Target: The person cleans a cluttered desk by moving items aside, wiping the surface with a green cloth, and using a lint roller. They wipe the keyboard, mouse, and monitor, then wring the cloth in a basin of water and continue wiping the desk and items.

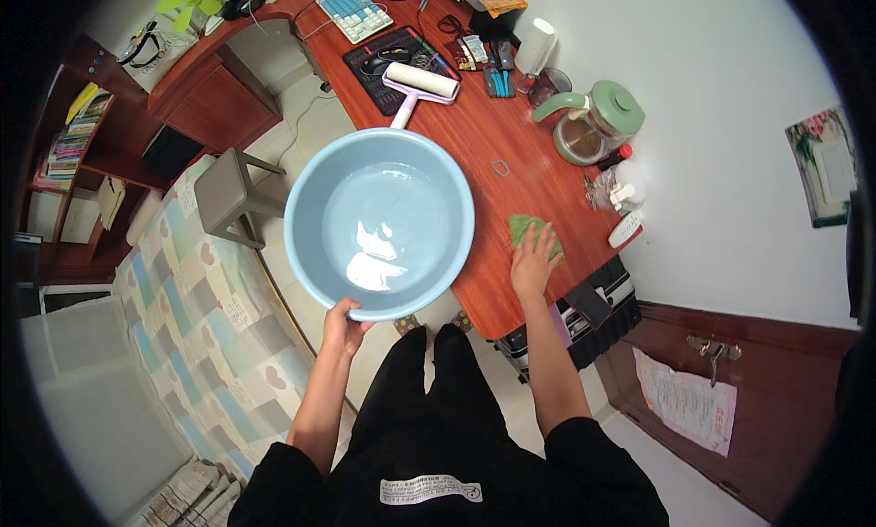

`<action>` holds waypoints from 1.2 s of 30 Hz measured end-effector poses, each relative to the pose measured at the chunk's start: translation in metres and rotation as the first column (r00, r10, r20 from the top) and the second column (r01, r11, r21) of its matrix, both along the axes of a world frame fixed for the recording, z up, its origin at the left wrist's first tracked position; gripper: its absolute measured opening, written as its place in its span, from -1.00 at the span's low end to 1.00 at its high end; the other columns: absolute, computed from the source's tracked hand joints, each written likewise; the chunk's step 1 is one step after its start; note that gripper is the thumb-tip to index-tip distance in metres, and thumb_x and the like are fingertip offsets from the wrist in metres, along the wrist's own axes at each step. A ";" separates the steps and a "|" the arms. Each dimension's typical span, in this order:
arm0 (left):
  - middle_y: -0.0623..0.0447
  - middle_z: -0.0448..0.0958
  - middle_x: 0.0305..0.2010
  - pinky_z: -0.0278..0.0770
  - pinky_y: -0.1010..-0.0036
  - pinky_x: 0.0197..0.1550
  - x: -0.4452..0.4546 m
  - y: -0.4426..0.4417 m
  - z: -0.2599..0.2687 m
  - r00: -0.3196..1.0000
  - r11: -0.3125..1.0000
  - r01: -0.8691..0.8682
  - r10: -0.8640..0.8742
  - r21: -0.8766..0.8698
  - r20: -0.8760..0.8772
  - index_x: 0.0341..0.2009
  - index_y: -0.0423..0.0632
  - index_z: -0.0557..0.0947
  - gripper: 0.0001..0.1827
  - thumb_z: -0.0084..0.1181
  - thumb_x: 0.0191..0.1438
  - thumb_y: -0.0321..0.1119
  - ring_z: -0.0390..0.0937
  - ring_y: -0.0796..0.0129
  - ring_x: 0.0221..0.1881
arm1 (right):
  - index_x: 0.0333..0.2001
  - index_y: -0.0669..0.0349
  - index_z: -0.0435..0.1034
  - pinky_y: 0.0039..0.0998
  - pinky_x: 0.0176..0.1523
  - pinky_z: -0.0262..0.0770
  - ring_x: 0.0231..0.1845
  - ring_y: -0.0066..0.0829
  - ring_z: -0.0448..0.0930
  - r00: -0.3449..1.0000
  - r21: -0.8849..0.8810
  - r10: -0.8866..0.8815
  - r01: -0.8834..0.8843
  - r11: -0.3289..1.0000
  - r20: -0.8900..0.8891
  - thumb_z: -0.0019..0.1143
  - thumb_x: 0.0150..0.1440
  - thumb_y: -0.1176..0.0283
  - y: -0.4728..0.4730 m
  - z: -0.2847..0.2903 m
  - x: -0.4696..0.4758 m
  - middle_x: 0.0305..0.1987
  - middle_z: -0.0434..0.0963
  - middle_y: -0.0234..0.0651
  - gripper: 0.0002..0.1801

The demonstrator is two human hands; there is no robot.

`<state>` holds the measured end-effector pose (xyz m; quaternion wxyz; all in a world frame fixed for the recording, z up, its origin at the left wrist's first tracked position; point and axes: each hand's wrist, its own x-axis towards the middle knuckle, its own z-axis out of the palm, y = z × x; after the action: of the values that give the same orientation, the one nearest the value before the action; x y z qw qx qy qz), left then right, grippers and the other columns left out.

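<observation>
My left hand (344,330) grips the near rim of a round light-blue plastic basin (445,285), thumb over the edge and fingers beneath. The basin holds clear water with bright reflections, and its right side overlaps the edge of the red-brown wooden desk (472,144). What supports its underside is hidden. My right hand (532,263) lies palm down on a green cloth (521,224) at the desk's near end, its fingers spread over the fabric. Past the basin's far rim lies a lint roller (421,82) with a lilac and white handle, partly on a black mouse pad (376,92).
A glass kettle with a green lid (616,106) stands along the wall side, near a glass jar (619,185) and a white remote (625,230). A keyboard (352,10) lies at the far end. Left are a grey stool (226,191) and a bed (205,287); a suitcase (616,291) stands right.
</observation>
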<state>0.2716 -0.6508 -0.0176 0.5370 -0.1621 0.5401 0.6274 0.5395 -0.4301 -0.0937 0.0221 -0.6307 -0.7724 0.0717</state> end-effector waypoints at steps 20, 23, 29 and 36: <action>-0.13 0.42 -0.13 0.54 0.23 -0.12 0.016 -0.012 0.023 0.975 0.970 -0.209 0.197 -0.127 -0.100 -0.10 -0.29 0.32 -0.53 -0.06 -0.19 -0.43 0.48 0.07 -0.16 | -0.34 0.19 0.39 0.04 0.30 -0.14 0.19 -0.09 0.21 0.936 0.305 0.283 -0.213 0.928 -0.208 0.08 0.01 0.34 0.126 0.018 -0.082 -0.04 0.34 -0.14 -0.83; -0.12 0.42 -0.16 0.56 0.24 -0.16 0.010 -0.015 0.025 0.967 0.959 -0.254 0.248 -0.126 -0.061 -0.12 -0.26 0.33 -0.55 -0.06 -0.19 -0.41 0.48 0.09 -0.18 | -0.39 0.19 0.39 -0.03 0.25 0.02 0.03 -0.18 0.34 0.847 0.171 0.127 -0.043 0.984 -0.517 0.05 0.00 0.39 0.117 0.030 -0.060 -0.14 0.39 -0.17 -0.88; -0.12 0.43 -0.18 0.58 0.22 -0.24 -0.011 -0.022 0.027 0.982 0.980 -0.149 0.131 -0.129 -0.139 -0.12 -0.27 0.33 -0.54 -0.05 -0.20 -0.40 0.50 0.10 -0.24 | -0.09 0.26 0.30 -0.09 0.16 0.14 0.05 -0.09 0.31 0.903 0.297 -0.168 0.299 0.907 -0.394 0.02 0.00 0.41 0.118 0.018 0.027 0.02 0.32 -0.11 -0.64; -0.11 0.45 -0.24 0.59 0.23 -0.26 -0.026 -0.034 0.025 0.986 0.980 -0.118 0.097 -0.159 -0.136 -0.16 -0.29 0.36 -0.56 -0.03 -0.21 -0.38 0.51 0.13 -0.28 | 0.24 0.20 -0.02 -0.03 0.31 -0.14 0.34 0.06 -0.12 0.947 0.209 0.292 -0.261 0.943 -0.134 -0.23 0.18 0.20 0.122 0.001 -0.018 0.36 -0.14 -0.07 -0.40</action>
<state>0.2453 -0.6853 0.0074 0.4513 -0.1952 0.6142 0.6173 0.5215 -0.3081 -0.0922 0.1346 -0.5030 -0.8522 0.0522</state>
